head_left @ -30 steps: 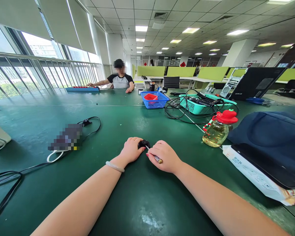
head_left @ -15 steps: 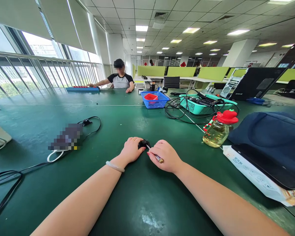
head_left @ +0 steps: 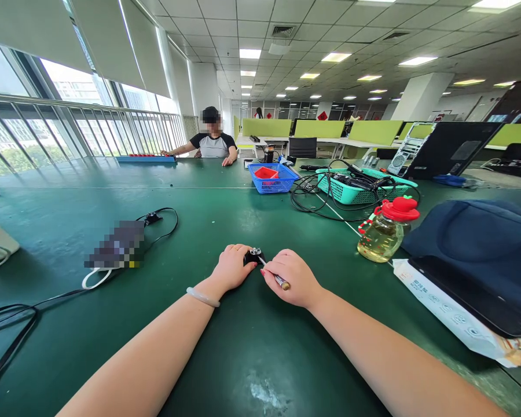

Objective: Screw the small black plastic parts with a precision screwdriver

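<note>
On the green tabletop in front of me, my left hand (head_left: 231, 267) is closed on a small black part (head_left: 254, 255) with shiny bits on top; its kind is too small to make out. The fingers cover its left side. In my right hand (head_left: 293, 278) is a screwdriver (head_left: 281, 282), held by fingers wrapped round it. Its brownish end sticks out below the hand toward me, and the thin metal shaft slants up and left to the black part. Whether the tip touches it is hard to see.
A bottle with a red lid (head_left: 384, 234), a dark blue bag (head_left: 477, 243) and a white packet (head_left: 451, 313) lie at right. Farther off are a blue basket (head_left: 273, 185) and a teal basket (head_left: 351, 194) of cables. Cables (head_left: 30, 307) run at left. Another person (head_left: 215, 142) sits opposite.
Both hands keep their hold and place almost unchanged. The top of the black part shows brighter, shinier bits now. The whole view has shifted very slightly.
</note>
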Tool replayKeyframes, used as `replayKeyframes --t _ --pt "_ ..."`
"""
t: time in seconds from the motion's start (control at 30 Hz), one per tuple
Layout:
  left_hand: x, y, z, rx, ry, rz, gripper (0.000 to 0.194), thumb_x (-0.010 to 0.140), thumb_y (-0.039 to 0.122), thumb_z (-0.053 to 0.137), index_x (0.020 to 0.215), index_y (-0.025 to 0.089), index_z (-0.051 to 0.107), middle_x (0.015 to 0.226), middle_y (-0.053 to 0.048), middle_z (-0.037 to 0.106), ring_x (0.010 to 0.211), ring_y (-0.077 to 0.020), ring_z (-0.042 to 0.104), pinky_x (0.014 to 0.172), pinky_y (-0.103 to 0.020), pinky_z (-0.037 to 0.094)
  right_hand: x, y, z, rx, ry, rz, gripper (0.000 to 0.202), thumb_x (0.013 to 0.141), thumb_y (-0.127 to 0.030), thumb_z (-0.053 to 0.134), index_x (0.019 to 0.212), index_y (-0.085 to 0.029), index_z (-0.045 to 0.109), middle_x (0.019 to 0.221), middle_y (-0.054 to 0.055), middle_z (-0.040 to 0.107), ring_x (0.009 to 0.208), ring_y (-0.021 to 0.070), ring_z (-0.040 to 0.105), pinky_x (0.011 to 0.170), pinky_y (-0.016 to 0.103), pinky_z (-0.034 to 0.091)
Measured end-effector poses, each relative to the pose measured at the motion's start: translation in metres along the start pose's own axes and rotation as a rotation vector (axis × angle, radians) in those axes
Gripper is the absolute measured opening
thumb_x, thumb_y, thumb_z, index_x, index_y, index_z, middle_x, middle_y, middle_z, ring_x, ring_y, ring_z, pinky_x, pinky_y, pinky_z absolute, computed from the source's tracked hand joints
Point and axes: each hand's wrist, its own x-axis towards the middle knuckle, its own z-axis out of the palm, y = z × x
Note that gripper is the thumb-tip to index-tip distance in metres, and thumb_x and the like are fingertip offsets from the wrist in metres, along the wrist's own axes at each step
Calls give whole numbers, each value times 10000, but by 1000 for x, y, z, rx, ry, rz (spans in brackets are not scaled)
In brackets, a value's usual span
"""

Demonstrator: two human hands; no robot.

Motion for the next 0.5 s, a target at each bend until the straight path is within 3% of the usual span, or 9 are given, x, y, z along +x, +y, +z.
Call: replayKeyframes --t 0.5 --pt "-1 1 0 -12 4 -5 365 882 326 598 1220 194 625 1305 -93 641 1276 -299 492 1087 -435 394 0 0 0 -13 32 -21 298 936 -208 459 669 -205 591 595 7 611 583 136 505 709 302 396"
